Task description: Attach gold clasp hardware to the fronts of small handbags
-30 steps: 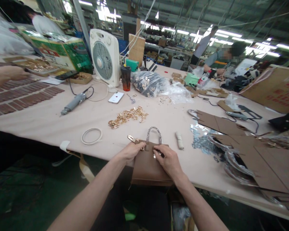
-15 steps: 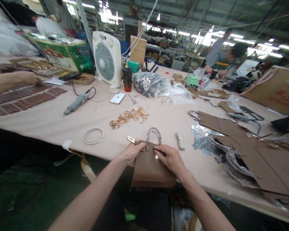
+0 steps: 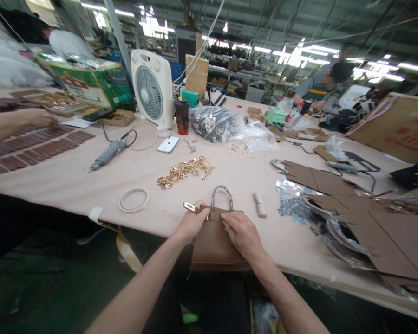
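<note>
A small brown handbag (image 3: pixel 212 253) leans at the table's front edge, its wrapped handle (image 3: pixel 222 189) standing up. My left hand (image 3: pixel 192 225) is closed on the bag's upper left corner, thumb on the front. A strap with a gold metal plate (image 3: pixel 188 207) sticks out to the left beside that hand. My right hand (image 3: pixel 243 232) lies over the upper right of the bag with fingers bent together at its top, near the handle's base. Whatever small part is under those fingertips is hidden. Beyond the bag lies a pile of gold metal fittings (image 3: pixel 186 171).
A tape roll (image 3: pixel 133 200) lies left of the bag, a small wrapped roll (image 3: pixel 259 204) right. Brown bag panels (image 3: pixel 386 222) cover the right side. Further back are a power screwdriver (image 3: pixel 107 154), phone (image 3: pixel 167 144), tumbler (image 3: pixel 181 118) and fan (image 3: pixel 152 88). A co-worker's hand (image 3: pixel 38 118) is at far left.
My right fingers have shifted slightly left and closed over the bag's top; the shiny spot under them is now covered. My left hand keeps its hold. The view has shifted slightly.
</note>
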`<action>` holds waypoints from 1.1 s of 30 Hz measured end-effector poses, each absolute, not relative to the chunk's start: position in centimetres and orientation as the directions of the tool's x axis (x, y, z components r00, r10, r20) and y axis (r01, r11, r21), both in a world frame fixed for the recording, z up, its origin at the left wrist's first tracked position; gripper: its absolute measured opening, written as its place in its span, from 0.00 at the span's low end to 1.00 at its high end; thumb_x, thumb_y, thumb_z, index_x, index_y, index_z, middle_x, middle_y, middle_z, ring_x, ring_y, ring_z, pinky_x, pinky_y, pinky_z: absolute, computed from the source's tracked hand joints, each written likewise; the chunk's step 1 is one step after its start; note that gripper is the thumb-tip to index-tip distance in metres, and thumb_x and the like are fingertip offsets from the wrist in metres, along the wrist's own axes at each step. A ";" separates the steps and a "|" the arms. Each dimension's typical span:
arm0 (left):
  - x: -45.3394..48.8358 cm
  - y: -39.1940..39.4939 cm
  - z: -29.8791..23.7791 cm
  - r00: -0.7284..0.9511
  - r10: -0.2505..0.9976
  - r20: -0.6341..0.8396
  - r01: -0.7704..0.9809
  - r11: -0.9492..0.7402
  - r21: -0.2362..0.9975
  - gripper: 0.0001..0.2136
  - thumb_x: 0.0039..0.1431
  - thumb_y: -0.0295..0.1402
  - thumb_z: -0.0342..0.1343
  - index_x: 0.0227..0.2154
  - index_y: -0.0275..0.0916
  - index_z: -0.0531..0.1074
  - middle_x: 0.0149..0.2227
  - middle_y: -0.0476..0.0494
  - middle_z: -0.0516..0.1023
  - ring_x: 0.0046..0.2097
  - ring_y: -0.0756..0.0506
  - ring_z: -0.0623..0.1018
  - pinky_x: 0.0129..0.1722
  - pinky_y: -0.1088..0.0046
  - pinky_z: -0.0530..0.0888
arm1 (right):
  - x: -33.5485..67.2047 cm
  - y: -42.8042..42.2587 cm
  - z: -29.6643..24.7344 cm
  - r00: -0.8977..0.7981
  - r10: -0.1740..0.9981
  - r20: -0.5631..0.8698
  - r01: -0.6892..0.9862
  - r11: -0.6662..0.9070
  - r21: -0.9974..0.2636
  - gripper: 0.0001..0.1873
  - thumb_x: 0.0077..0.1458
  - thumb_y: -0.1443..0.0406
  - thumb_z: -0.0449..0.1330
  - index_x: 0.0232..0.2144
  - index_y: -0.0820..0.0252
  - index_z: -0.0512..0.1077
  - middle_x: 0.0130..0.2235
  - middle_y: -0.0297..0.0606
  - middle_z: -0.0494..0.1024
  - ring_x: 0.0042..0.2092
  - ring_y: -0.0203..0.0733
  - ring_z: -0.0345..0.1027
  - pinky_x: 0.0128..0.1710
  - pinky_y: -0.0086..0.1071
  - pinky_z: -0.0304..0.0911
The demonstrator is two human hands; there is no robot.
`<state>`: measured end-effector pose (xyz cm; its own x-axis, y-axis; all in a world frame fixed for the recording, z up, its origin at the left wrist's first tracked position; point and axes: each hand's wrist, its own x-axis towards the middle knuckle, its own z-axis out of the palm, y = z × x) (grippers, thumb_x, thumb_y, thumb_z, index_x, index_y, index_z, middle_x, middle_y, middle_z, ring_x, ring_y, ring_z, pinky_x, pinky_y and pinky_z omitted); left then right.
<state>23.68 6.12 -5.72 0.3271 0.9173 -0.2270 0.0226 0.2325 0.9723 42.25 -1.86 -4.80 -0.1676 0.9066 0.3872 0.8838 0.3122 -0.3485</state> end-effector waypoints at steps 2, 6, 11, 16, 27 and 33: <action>23.6 6.1 -5.8 0.334 0.921 -0.201 0.026 0.204 0.979 0.07 0.57 0.37 0.57 0.28 0.40 0.69 0.27 0.53 0.69 0.31 0.48 0.67 0.33 0.73 0.65 | 42.6 -1.9 -4.9 -0.152 0.906 0.396 0.853 0.323 -0.410 0.11 0.69 0.68 0.57 0.49 0.56 0.77 0.44 0.41 0.83 0.47 0.46 0.76 0.50 0.40 0.72; 23.4 6.2 -5.7 0.347 0.922 -0.172 0.002 0.183 0.983 0.07 0.56 0.37 0.57 0.28 0.40 0.70 0.28 0.52 0.70 0.33 0.48 0.68 0.35 0.72 0.65 | 42.7 -2.2 -5.1 -0.137 0.896 0.423 0.798 0.353 -0.488 0.14 0.68 0.70 0.56 0.51 0.54 0.76 0.47 0.40 0.82 0.49 0.45 0.76 0.51 0.39 0.73; 23.2 6.3 -5.5 0.369 0.916 -0.159 -0.051 0.191 0.980 0.08 0.56 0.38 0.60 0.29 0.39 0.71 0.28 0.52 0.70 0.33 0.48 0.68 0.36 0.73 0.65 | 41.7 -2.7 -5.6 -0.141 0.891 0.432 0.873 0.318 -0.370 0.21 0.64 0.75 0.53 0.53 0.55 0.77 0.50 0.44 0.81 0.52 0.50 0.74 0.56 0.48 0.71; 23.0 6.2 -5.8 0.391 0.903 -0.175 -0.090 0.227 0.970 0.13 0.57 0.44 0.62 0.30 0.40 0.71 0.28 0.52 0.71 0.31 0.48 0.69 0.33 0.74 0.66 | 41.3 -2.9 -5.8 0.011 0.900 0.435 0.772 0.269 -0.576 0.25 0.63 0.73 0.55 0.60 0.53 0.72 0.53 0.44 0.80 0.56 0.50 0.73 0.59 0.48 0.69; 23.4 6.1 -6.4 0.225 0.950 -0.216 -0.217 0.265 0.939 0.27 0.55 0.60 0.62 0.40 0.38 0.80 0.42 0.40 0.84 0.48 0.38 0.80 0.53 0.60 0.73 | 45.0 -2.7 -8.8 0.603 0.792 0.090 -0.182 0.246 -0.952 0.27 0.54 0.64 0.67 0.57 0.53 0.72 0.56 0.44 0.78 0.55 0.50 0.75 0.62 0.52 0.67; 23.2 6.0 -6.6 0.164 0.960 -0.225 -0.207 0.257 0.944 0.31 0.55 0.63 0.60 0.44 0.37 0.81 0.43 0.39 0.85 0.48 0.37 0.81 0.54 0.57 0.74 | 44.0 -3.4 -6.5 0.392 0.862 0.320 0.350 0.182 -0.919 0.28 0.51 0.70 0.63 0.55 0.50 0.77 0.64 0.42 0.71 0.67 0.49 0.63 0.71 0.47 0.54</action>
<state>23.18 6.04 -6.61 0.1644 0.9603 -0.2252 -0.2074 0.2569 0.9439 44.02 -3.36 -6.50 0.3921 0.8623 0.3204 0.3497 0.1823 -0.9189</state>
